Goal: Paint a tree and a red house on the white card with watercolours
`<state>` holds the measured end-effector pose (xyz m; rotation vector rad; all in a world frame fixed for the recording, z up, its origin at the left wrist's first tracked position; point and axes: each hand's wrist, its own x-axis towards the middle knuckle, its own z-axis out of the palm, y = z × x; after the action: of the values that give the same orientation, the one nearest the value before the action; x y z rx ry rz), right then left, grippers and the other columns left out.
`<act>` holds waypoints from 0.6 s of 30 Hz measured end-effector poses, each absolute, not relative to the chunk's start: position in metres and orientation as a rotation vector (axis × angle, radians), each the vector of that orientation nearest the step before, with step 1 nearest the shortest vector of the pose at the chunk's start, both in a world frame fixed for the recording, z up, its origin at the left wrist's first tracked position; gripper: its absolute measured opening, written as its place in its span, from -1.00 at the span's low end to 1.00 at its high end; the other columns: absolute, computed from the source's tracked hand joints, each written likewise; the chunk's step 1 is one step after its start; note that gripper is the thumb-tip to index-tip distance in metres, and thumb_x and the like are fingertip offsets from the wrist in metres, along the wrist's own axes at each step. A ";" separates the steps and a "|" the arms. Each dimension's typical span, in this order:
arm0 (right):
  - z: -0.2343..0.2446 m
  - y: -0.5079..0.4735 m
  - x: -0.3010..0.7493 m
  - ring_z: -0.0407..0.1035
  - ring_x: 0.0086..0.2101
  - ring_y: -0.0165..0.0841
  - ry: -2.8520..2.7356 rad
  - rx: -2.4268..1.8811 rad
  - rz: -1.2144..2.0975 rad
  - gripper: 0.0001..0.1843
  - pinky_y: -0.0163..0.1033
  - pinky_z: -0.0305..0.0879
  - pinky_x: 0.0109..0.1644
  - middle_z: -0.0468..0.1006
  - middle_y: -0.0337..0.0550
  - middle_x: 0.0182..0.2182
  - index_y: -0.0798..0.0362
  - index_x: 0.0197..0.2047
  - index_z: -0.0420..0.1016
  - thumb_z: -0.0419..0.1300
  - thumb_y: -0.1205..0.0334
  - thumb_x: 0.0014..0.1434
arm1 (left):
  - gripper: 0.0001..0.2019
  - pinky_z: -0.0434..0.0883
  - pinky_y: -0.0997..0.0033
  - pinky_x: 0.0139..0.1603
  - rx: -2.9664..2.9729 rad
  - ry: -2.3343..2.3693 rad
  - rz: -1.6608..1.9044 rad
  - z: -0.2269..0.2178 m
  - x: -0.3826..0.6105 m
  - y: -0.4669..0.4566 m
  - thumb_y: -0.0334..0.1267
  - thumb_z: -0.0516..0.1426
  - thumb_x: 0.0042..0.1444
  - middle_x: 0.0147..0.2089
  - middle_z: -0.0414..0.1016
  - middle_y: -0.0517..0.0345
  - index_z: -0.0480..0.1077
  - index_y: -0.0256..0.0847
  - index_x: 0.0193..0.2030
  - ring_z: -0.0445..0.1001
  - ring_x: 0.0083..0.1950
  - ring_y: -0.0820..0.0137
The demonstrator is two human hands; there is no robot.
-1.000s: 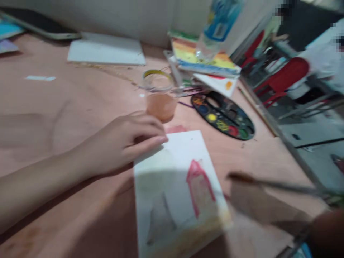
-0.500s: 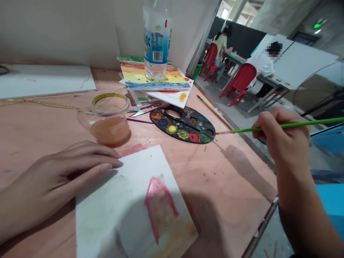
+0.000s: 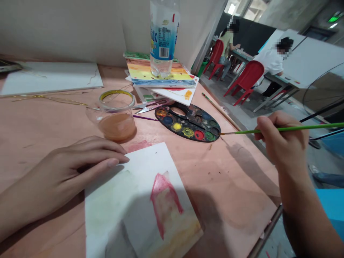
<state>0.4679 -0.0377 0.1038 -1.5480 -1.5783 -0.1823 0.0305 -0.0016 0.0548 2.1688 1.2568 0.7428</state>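
Note:
My left hand [image 3: 80, 161] lies relaxed on the table, its fingertips on the upper edge of a sheet of watercolour paper [image 3: 120, 211]. It holds nothing. The sheet bears a pink house outline with yellow and green washes. My right hand [image 3: 282, 141] pinches a green-handled paintbrush [image 3: 268, 130] above the table, with the tip just right of a black oval watercolour palette [image 3: 188, 123] and apart from it. Past my left fingers stands a plastic cup of orange-tinted water [image 3: 116, 125].
Behind the cup lie a tape roll [image 3: 116, 98] and scissors [image 3: 153, 106]. A water bottle [image 3: 163, 39] stands on stacked painted cards [image 3: 161, 75]. A loose brush [image 3: 220, 111] lies near the right table edge [image 3: 242, 143]. Two seated people [image 3: 270, 61] work at tables beyond, on red chairs.
The blurred, tilted view has steadied. My right hand has risen into view at the right with the brush, and my left hand has moved little, staying at the paper's edge.

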 end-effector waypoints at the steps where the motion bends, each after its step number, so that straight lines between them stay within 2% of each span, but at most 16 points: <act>1: 0.104 -0.038 0.469 0.25 -0.62 -0.37 -1.571 -1.553 -0.185 -0.58 -0.20 0.11 -0.49 0.38 -0.31 -0.69 -0.06 -0.64 0.39 0.29 0.16 0.24 | -0.77 0.38 0.14 0.21 2.142 1.252 0.744 0.056 0.031 -0.002 0.14 0.23 0.29 -0.03 0.71 0.39 0.70 0.23 -0.22 0.57 0.08 0.09; 12: 0.103 -0.039 0.469 0.25 -0.58 -0.27 -1.535 -1.608 -0.155 -0.58 -0.11 0.10 -0.45 0.39 -0.26 -0.65 -0.14 -0.61 0.40 0.27 0.18 0.29 | -0.75 0.36 0.25 0.21 2.166 1.247 0.747 0.057 0.032 -0.003 0.06 0.18 0.37 -0.02 0.71 0.37 0.70 0.16 -0.20 0.57 0.09 0.16; 18: 0.103 -0.040 0.470 0.25 -0.59 -0.27 -1.519 -1.630 -0.145 -0.58 -0.12 0.11 -0.47 0.40 -0.25 -0.66 -0.13 -0.62 0.40 0.28 0.16 0.29 | -0.74 0.38 0.24 0.19 2.180 1.259 0.718 0.059 0.032 -0.003 0.09 0.18 0.37 -0.02 0.71 0.36 0.70 0.16 -0.19 0.58 0.08 0.16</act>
<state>0.4700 -0.0402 0.1030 -1.6302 -1.5192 -0.1447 0.0324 -0.0032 0.0589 2.1797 1.2587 0.7182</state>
